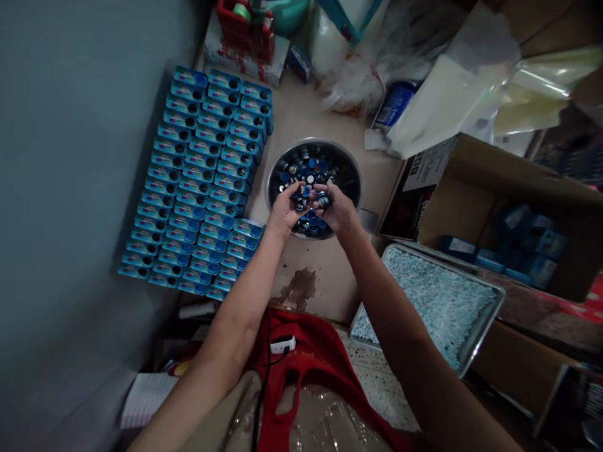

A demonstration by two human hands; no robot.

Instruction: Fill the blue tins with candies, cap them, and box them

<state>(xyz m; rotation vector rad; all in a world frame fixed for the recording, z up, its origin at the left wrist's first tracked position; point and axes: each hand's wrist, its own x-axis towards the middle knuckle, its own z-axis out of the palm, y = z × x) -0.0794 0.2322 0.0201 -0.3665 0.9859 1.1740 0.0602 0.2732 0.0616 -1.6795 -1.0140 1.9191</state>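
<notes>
Both hands are over a round metal bowl [360, 188] filled with small round blue and silver caps [313, 163]. My left hand [286, 209] is cupped around several of these caps, palm turned inward. My right hand [340, 209] curls around several more, its fingers close to the left ones. Whether the fingertips touch each other is hard to make out. To the left stand packed rows of blue boxes [202, 182]. Many of them show a dark round hole on top, while those nearer my left forearm show blue there.
A metal tray [480, 351] of pale blue granules lies right of my right forearm. Behind it is an open carton [438, 182] with blue boxes inside. A red tape dispenser [245, 31], plastic bags [353, 81] and a blue tub [396, 103] occupy the back. A wall borders the left.
</notes>
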